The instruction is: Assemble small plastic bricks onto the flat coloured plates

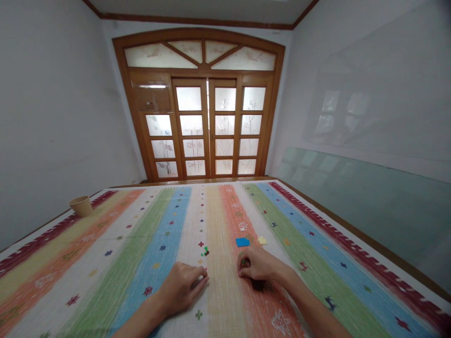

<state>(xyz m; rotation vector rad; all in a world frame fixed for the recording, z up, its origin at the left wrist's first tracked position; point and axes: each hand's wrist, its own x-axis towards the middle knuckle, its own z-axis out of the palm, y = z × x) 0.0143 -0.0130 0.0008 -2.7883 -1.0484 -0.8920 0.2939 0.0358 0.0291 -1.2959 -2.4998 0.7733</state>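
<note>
My left hand (185,287) is low over the white stripe of the cloth, thumb and index finger pinched on a tiny red piece (206,269). To its right, my right hand (255,263) has its fingers curled together, with a bit of green (244,263) showing between them. Just beyond the right hand lies a flat blue piece (243,242), and a pale yellow piece (262,240) sits to the right of that. Small green and dark pieces (206,252) are clustered on the cloth beyond my left fingertips.
A striped, patterned cloth (141,253) covers the table. Near the far left edge stands a tan cup (81,206). Wooden doors with glass panes (207,126) are behind the table, and a pale green glass sheet (352,188) is along the right side.
</note>
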